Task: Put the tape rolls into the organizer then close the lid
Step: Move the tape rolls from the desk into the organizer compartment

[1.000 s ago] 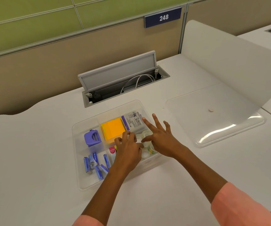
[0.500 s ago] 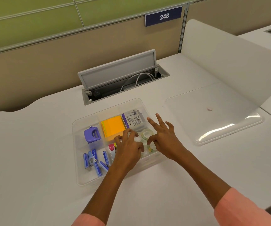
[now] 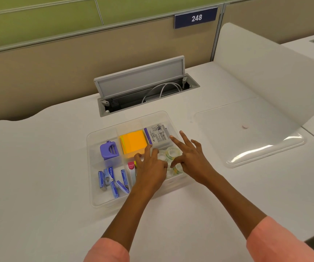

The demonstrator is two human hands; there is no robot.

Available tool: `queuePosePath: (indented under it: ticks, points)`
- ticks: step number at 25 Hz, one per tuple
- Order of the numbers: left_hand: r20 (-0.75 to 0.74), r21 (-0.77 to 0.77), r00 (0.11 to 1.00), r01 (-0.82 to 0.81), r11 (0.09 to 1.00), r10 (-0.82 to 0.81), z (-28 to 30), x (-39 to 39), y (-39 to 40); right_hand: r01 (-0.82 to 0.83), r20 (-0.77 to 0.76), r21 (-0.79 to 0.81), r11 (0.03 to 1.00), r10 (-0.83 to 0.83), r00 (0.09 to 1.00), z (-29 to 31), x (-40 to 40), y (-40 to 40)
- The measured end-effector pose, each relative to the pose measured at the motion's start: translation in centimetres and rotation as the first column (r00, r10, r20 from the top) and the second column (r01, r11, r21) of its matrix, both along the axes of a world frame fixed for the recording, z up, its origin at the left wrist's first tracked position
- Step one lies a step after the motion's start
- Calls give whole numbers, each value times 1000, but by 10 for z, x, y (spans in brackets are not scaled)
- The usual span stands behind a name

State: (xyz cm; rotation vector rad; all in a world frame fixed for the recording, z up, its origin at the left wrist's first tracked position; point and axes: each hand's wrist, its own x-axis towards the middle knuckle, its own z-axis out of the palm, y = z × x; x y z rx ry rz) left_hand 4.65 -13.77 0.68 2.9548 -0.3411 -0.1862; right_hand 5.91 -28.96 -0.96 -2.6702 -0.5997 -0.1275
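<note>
Tape rolls (image 3: pixel 171 155), clear and pale, sit bunched in the near right compartment of the clear organizer (image 3: pixel 93 167), most lying flat with their open cores facing up, so as rings they have no real long axis; one at the near edge may be tipped, though I cannot tell for sure. Compared with a second ago, little in the tray has shifted: both hands were already over this compartment, and the main change is that the right hand (image 3: pixel 192 159) has lifted its fingers and spread them wide, its index tip now touching or just above the grey eraser pack (image 3: pixel 157 136) at the far side. It grips nothing. The left hand (image 3: pixel 152 167) stays curled over the rolls, fingertips down among them; whether it pinches one is hidden by its own knuckles. This reads as final nudging, with the rolls seated and the loading step nearly done. What remains is the transparent lid (image 3: pixel 250 133), lying flat on the white desk (image 3: pixel 39 186) well to the right of the tray, untouched.
</note>
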Motion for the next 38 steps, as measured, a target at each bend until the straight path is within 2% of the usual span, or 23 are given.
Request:
queuePosePath:
  ticks: [4,7,18,22,26,32,38]
  points:
    - [3,-54,1000,-31,998,31,-4,-2,-1,-40,107,-15,999,42,993,-3,1,1]
    - [31,-133,998,-52,990,56,-10,-2,3,-8,121,-35,999,13,993,-6,2,2]
    - [45,-162,998,-42,986,50,-12,-2,7,85,99,-80,993,-77,992,-4,0,2]
    - [49,-228,997,-51,972,64,-11,-3,6,68,84,-100,993,-60,995,-5,0,2]
    - [6,-186,998,-54,981,56,-12,-1,6,41,28,-125,991,-38,999,1,1,1]
    - [35,-180,997,-58,982,66,-8,-3,5,36,-45,-182,983,-45,998,11,-1,-2]
    - [57,-196,995,-69,978,81,-12,-4,5,-13,-9,-100,995,12,1000,9,-1,-2]
